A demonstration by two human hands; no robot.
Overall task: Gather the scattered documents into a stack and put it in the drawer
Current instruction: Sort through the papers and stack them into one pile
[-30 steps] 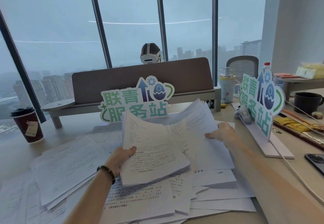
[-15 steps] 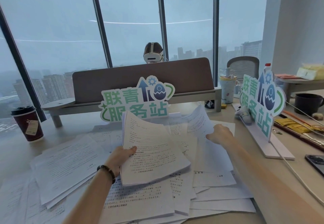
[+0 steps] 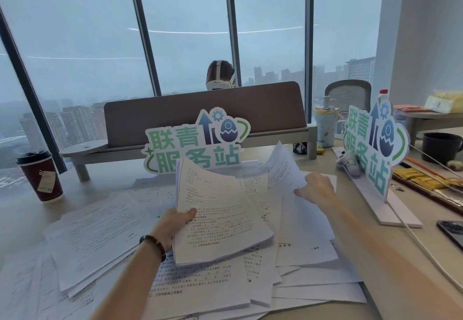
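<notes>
Where the desk (image 3: 105, 182) begins at far left, a red coffee cup (image 3: 41, 175) stands beside loose documents (image 3: 97, 234). Left hand (image 3: 172, 224), closed, thumb on top, grips a thick stack (image 3: 220, 217) tilted above the pile. Right hand (image 3: 314, 190) pinches one lifted sheet (image 3: 283, 169) by its edge. Further right: a standing sign (image 3: 370, 144), a black mug (image 3: 439, 146).

I see a thick stack (image 3: 220, 217) of printed white pages held tilted up off the worktop (image 3: 375, 257), one loose sheet (image 3: 283, 169) raised beside it, rest of docs (image 3: 100, 234) scattered flat, overlapping underneath.
</notes>
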